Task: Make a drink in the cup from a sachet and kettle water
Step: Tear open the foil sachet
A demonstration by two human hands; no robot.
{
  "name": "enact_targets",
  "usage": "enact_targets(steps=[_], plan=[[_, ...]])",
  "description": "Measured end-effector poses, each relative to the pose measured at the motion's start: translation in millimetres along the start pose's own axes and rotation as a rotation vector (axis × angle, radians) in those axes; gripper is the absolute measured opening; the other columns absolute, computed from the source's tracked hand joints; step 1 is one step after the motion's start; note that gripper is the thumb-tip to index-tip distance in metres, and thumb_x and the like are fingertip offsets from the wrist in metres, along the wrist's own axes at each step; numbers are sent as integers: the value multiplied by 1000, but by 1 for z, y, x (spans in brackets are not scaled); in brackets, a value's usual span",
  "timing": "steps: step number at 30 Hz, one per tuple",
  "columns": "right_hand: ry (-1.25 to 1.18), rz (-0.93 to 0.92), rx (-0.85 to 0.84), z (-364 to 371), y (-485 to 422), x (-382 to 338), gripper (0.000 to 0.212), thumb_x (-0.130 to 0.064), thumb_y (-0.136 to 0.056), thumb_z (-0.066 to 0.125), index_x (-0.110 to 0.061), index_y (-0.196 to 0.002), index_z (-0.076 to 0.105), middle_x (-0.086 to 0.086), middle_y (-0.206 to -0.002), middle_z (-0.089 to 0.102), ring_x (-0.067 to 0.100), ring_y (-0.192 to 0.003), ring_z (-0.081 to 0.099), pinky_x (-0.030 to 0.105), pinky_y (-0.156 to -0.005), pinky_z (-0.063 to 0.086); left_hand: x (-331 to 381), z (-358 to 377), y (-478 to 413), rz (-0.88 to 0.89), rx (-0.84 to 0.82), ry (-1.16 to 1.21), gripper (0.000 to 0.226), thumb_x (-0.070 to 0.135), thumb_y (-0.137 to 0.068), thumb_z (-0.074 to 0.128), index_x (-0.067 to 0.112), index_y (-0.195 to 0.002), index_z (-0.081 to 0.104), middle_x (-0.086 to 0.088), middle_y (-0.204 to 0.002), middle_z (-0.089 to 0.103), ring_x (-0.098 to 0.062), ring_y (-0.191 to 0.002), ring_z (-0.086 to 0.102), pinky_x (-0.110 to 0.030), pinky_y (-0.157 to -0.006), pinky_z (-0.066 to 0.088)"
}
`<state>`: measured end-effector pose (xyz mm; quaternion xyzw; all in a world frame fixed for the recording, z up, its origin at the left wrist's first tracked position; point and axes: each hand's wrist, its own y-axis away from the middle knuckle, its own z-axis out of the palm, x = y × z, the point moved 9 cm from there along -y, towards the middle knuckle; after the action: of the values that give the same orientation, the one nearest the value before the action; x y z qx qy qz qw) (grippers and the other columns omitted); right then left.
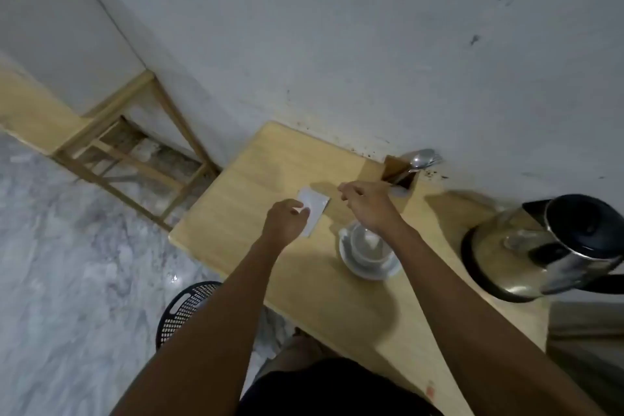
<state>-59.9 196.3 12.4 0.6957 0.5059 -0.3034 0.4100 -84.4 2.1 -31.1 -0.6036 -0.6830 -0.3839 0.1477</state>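
A white sachet is held over the wooden table, with my left hand pinching its near edge. My right hand hovers just right of the sachet, fingers loosely curled; whether it holds anything, such as a torn strip, is too blurred to tell. Under my right wrist a clear glass cup sits on a white saucer, with something white inside it. The steel kettle with a black lid stands at the right of the table.
A wooden holder with spoons stands against the white wall behind my right hand. A black mesh basket sits on the marble floor by the table's near-left edge. A wooden frame stands to the left.
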Motion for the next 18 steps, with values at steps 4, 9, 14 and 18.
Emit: enact_targets(steps=[4, 9, 14, 18], plan=[[154, 74, -84, 28, -23, 11, 31, -41, -93, 46, -22, -100, 71, -5, -98, 68, 16, -90, 62, 38, -82, 52, -25, 16, -8, -95, -52, 31, 51, 40, -85, 61, 7, -124, 58, -13, -132, 56, -28, -119, 56, -29, -94, 42], [311, 186, -144, 64, -62, 30, 42, -36, -91, 54, -22, -130, 59, 2, -134, 58, 25, -117, 57, 37, -92, 49, -36, 26, -36, -41, -33, -201, 49, 40, -88, 53, 3, -120, 53, -18, -116, 52, -35, -99, 60, -39, -81, 47], [507, 271, -131, 90, -94, 47, 48, -35, -83, 52, -23, -130, 56, 7, -128, 57, 31, -115, 55, 38, -90, 48, -43, 30, -54, -30, -42, -315, 46, 40, -89, 53, 15, -127, 49, -9, -126, 46, -30, -99, 63, -40, -82, 52], [588, 312, -122, 98, -108, 51, 45, -34, -85, 52, -25, -128, 57, 7, -127, 56, 29, -117, 54, 40, -95, 42, -49, 32, -60, -13, -46, -334, 44, 41, -90, 53, 17, -126, 50, -8, -124, 47, -30, -95, 63, -39, -79, 50]])
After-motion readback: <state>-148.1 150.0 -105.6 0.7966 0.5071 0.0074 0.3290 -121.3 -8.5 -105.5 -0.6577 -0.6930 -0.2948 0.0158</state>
